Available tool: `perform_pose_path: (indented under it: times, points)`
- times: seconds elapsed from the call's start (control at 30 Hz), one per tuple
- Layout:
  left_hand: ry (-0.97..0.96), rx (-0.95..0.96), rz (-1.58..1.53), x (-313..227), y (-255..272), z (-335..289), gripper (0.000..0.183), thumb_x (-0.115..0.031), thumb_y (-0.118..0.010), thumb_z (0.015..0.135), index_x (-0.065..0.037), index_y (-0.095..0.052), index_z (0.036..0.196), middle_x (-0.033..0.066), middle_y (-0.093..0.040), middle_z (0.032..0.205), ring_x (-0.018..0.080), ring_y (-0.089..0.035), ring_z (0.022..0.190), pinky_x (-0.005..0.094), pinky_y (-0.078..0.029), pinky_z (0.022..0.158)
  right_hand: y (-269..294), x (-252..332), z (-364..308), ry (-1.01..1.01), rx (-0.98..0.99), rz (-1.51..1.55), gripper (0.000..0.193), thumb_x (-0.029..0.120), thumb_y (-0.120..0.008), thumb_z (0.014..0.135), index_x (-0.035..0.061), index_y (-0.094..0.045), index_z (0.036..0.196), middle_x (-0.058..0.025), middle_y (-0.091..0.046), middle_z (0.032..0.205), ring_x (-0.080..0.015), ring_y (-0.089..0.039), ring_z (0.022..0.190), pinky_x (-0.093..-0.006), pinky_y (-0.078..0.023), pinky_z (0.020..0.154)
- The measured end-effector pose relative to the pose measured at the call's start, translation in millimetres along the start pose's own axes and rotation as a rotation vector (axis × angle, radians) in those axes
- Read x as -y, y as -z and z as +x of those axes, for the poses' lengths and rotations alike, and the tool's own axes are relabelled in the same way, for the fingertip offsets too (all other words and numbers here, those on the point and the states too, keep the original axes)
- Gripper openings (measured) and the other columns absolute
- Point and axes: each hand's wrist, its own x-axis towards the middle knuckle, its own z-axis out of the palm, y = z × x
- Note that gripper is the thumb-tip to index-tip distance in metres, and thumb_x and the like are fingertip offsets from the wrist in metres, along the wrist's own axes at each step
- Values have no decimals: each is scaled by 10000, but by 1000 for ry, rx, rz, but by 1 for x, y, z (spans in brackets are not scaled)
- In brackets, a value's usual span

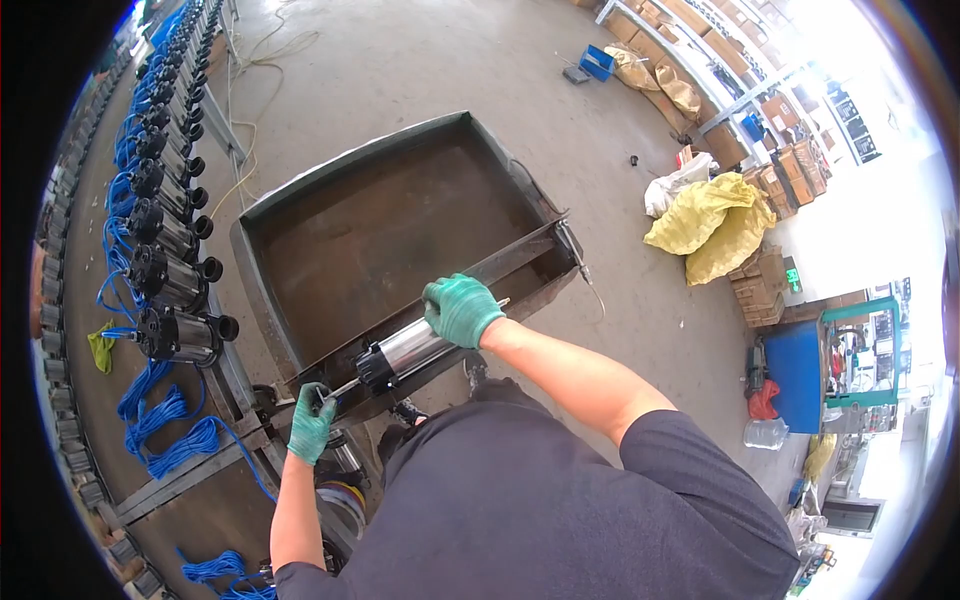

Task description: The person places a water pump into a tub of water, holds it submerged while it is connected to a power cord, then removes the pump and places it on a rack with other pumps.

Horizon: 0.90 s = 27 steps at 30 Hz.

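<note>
1. My gloved right hand (pixel 462 312) lies over the near edge of the tank (pixel 267 300), fingers bent round a steel cylinder (pixel 420 350) and gripping it.
2. My gloved left hand (pixel 311 425) is just off the tank's near left corner, fingers curled in at the end of a thin metal rod (pixel 347 388); I cannot tell whether they close on it.
3. The cylinder lies slantwise along the tank's near edge, its black end (pixel 375 368) toward my left hand, and the rod runs between the two.
4. A metal beam (pixel 510 262) crosses the tank's near part.
5. Left of the tank, a long row of steel-and-black pumps (pixel 180 335) recedes, with coils of blue cable (pixel 190 440) near its close end.
6. Well to the right of the tank, yellow sacks (pixel 715 225) lie on the floor by stacked cardboard boxes (pixel 760 285).
7. Beyond the tank, to the far right, sits a blue crate (pixel 597 62).
</note>
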Motion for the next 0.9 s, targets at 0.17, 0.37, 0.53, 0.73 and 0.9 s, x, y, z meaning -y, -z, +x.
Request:
perform_pose_path:
  times: [0.17, 0.37, 0.53, 0.73, 0.9]
  points:
    - [438, 280, 144, -55, 16, 9, 301, -269, -750, 1009, -85, -628, 1214, -34, -609, 895, 71, -548, 776, 263, -495, 699, -3, -4, -1, 30, -22, 13, 200, 245, -622, 926, 77, -727, 945, -142, -740, 964, -348, -695, 935, -470, -551, 889]
    - [469, 399, 482, -70, 17, 21, 195, -211, -778, 972, -41, -702, 1032, -25, -623, 837, 83, -550, 735, 289, -489, 647, -1, -3, 1, 59, -20, 16, 197, 248, -624, 926, 80, -727, 941, -137, -741, 962, -347, -695, 933, -471, -551, 884]
    - [94, 160, 660, -39, 1, 6, 235, -117, -808, 920, -14, -673, 1082, 113, -702, 816, 311, -617, 686, 393, -514, 674, -4, -8, 0, 68, -31, 13, 198, 252, -625, 926, 82, -726, 937, -136, -740, 953, -345, -696, 931, -473, -553, 874]
    - [95, 70, 906, -54, -6, 4, 380, -284, -847, 883, -23, -679, 1103, 248, -736, 915, 466, -696, 862, 510, -524, 717, -5, -11, 1, 73, -12, 17, 197, 256, -626, 926, 85, -723, 927, -137, -738, 947, -345, -697, 930, -478, -551, 870]
    - [109, 24, 1004, -31, -6, -3, 361, -300, -848, 875, -33, -688, 1058, 248, -732, 858, 467, -699, 825, 528, -528, 705, -1, -6, 1, 89, 3, 16, 199, 260, -627, 925, 88, -726, 930, -134, -739, 946, -345, -697, 932, -482, -549, 866]
